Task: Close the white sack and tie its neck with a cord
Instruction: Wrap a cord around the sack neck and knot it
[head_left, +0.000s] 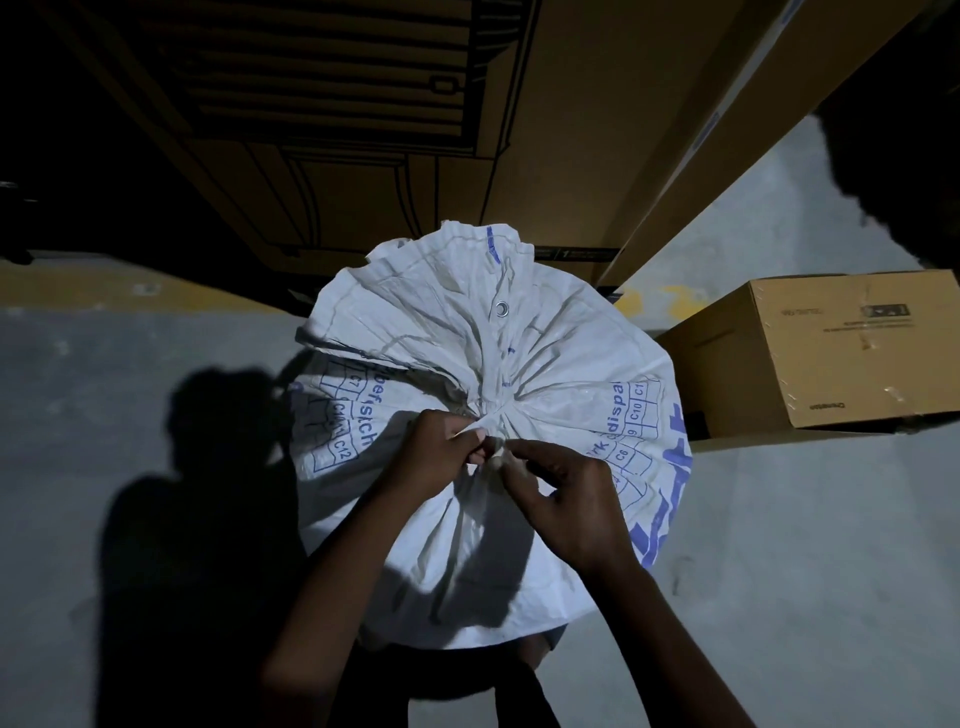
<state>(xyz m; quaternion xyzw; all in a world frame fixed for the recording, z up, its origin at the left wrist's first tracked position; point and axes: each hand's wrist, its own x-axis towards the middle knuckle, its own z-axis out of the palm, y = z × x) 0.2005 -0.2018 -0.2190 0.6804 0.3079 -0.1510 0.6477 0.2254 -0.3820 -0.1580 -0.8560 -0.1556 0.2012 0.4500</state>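
A full white sack with blue print stands on the floor right below me. Its top is gathered into a bunched neck, and the loose mouth fans out above it, with a metal eyelet. My left hand pinches the near side of the neck. My right hand pinches right beside it, fingertips almost touching the left ones. A thin pale strand sits between the fingertips; I cannot tell whether it is cord or sack fabric.
A large cardboard carton with black line drawings stands just behind the sack. A second tall carton leans at the right. A smaller brown box lies on the grey concrete floor to the right. Dark shadow covers the left.
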